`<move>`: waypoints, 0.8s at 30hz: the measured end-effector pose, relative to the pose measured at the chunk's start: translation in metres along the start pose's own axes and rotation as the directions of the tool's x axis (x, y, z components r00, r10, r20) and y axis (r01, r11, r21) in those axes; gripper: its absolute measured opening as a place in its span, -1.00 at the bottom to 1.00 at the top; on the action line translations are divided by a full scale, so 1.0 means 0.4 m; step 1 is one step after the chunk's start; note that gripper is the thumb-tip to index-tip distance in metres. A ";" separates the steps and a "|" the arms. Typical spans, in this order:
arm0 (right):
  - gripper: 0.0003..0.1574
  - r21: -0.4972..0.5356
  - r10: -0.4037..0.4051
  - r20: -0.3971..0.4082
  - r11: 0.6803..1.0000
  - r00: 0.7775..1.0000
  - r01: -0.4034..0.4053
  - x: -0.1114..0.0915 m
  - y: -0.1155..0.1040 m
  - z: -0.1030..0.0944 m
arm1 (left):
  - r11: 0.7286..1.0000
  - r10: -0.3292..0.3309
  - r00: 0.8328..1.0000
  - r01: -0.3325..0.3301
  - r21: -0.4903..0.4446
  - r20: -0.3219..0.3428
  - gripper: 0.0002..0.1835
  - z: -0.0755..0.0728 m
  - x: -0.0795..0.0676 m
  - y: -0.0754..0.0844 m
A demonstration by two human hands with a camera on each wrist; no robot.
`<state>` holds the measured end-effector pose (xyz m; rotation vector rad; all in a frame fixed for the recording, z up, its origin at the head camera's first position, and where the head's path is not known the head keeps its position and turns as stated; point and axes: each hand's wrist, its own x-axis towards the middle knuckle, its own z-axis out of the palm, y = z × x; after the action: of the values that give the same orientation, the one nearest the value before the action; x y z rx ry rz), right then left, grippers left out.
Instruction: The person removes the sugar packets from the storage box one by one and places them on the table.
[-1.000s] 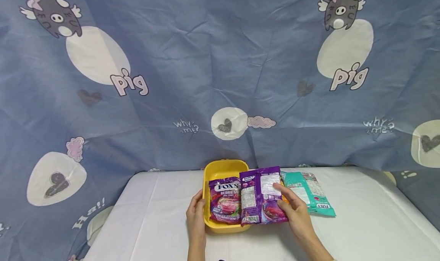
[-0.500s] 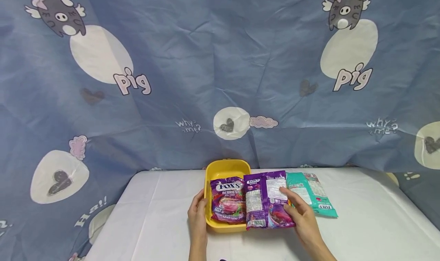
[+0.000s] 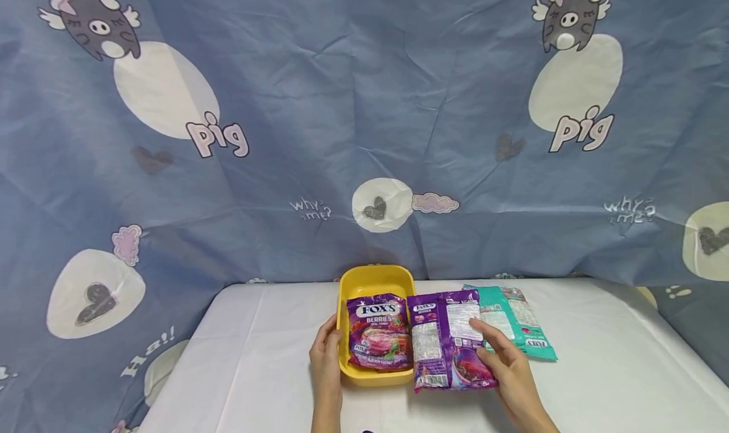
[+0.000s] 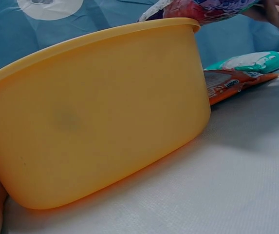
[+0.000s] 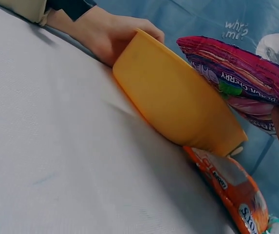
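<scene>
My left hand (image 3: 326, 351) rests against the left outer side of a yellow plastic tub (image 3: 376, 273). Inside the tub lies a purple candy bag (image 3: 378, 332), its front marked FOX'S Berries. My right hand (image 3: 509, 363) grips another purple candy bag (image 3: 450, 341) by its right side, just right of the tub, back label up. In the right wrist view this held bag (image 5: 241, 68) is raised over the table, overlapping the tub's rim (image 5: 173, 56). Fingers of my right hand show beneath it.
A teal candy bag (image 3: 526, 322) lies on the white-covered table (image 3: 598, 357) at the right. Partly under it is an orange bag (image 5: 232, 190), close to the tub's end. A blue patterned cloth (image 3: 364, 135) hangs behind the table.
My right hand has moved the purple bag rightward and towards me, off the tub's right rim, uncovering more of the bag inside. My left hand stays at the tub.
</scene>
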<state>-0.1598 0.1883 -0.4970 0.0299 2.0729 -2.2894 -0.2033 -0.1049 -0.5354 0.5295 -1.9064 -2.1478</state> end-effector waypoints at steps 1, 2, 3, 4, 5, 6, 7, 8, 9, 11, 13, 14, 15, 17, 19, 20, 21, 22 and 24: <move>-0.36 0.000 0.005 -0.002 1.000 1.000 -0.005 -0.002 0.000 -0.001 | 1.000 0.000 1.000 0.000 0.001 -0.002 -0.58 0.000 0.001 0.000; -0.36 -0.001 0.008 -0.004 1.000 1.000 -0.008 -0.003 0.000 -0.002 | 1.000 0.002 1.000 -0.002 0.000 -0.003 -0.58 -0.001 0.001 -0.001; -0.36 -0.001 0.007 -0.004 1.000 1.000 -0.007 -0.005 0.000 -0.003 | 1.000 0.001 1.000 -0.001 0.000 -0.005 -0.58 -0.001 0.002 -0.002; -0.36 -0.003 0.005 -0.004 1.000 1.000 -0.005 -0.006 0.001 -0.004 | 1.000 0.000 1.000 0.000 0.000 -0.006 -0.58 0.000 0.002 -0.002; -0.36 -0.006 0.002 -0.004 1.000 1.000 -0.002 -0.008 0.001 -0.005 | 1.000 -0.004 1.000 0.004 0.000 -0.008 -0.59 0.000 0.002 -0.002; -0.36 -0.008 0.000 -0.004 1.000 1.000 0.000 -0.010 0.001 -0.007 | 1.000 -0.005 1.000 0.005 0.000 -0.010 -0.59 0.000 0.002 -0.003; -0.35 -0.011 -0.001 -0.005 1.000 1.000 0.001 -0.013 0.001 -0.008 | 1.000 -0.007 1.000 0.007 0.001 -0.012 -0.59 0.001 0.002 -0.003; -0.35 -0.013 -0.004 -0.006 1.000 1.000 0.004 -0.015 0.001 -0.010 | 1.000 -0.006 1.000 0.006 0.002 -0.013 -0.59 0.001 0.002 -0.004; -0.35 -0.015 -0.002 -0.009 1.000 1.000 0.002 -0.018 0.002 -0.011 | 1.000 -0.007 1.000 0.007 0.003 -0.014 -0.59 0.001 0.002 -0.004; -0.34 -0.017 0.003 -0.021 1.000 1.000 -0.004 -0.025 0.003 -0.015 | 1.000 -0.004 1.000 0.004 0.002 -0.016 -0.60 0.002 0.001 -0.004; -0.34 -0.009 0.003 -0.028 1.000 1.000 -0.003 -0.030 0.006 -0.018 | 1.000 0.003 1.000 -0.003 0.001 -0.014 -0.59 0.001 0.001 -0.004; -0.34 -0.004 0.002 -0.031 1.000 1.000 -0.002 -0.033 0.007 -0.020 | 1.000 0.006 1.000 -0.006 -0.001 -0.014 -0.59 0.001 0.001 -0.004; -0.34 0.003 -0.002 -0.030 1.000 1.000 0.002 -0.035 0.009 -0.022 | 1.000 0.005 1.000 -0.005 -0.001 -0.014 -0.59 0.001 0.001 -0.004; -0.35 0.010 -0.019 -0.021 1.000 1.000 0.019 -0.040 0.014 -0.026 | 1.000 0.005 1.000 -0.005 -0.002 -0.013 -0.59 0.001 0.000 -0.003; -0.35 0.006 -0.038 -0.017 0.999 0.999 0.039 -0.045 0.020 -0.031 | 1.000 0.002 1.000 -0.002 -0.001 -0.011 -0.59 0.000 0.000 -0.001; -0.35 0.001 -0.043 -0.018 0.999 0.999 0.043 -0.048 0.023 -0.034 | 1.000 0.000 1.000 0.000 0.000 -0.009 -0.60 0.000 0.001 -0.001; -0.35 -0.008 -0.046 -0.022 0.999 0.999 0.045 -0.052 0.027 -0.037 | 1.000 -0.001 1.000 0.001 0.001 -0.007 -0.60 0.000 0.002 0.000; -0.34 -0.017 -0.041 -0.029 0.999 0.999 0.041 -0.054 0.030 -0.039 | 1.000 -0.001 1.000 0.001 -0.001 -0.005 -0.59 0.000 0.002 0.000; -0.33 -0.027 -0.022 -0.043 0.999 0.999 0.021 -0.059 0.035 -0.044 | 1.000 -0.001 1.000 0.001 -0.003 -0.002 -0.59 -0.001 0.004 0.001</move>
<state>-0.1359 0.2050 -0.5114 0.0572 2.1342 -2.2933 -0.2044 -0.1061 -0.5354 0.5325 -1.9024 -2.1496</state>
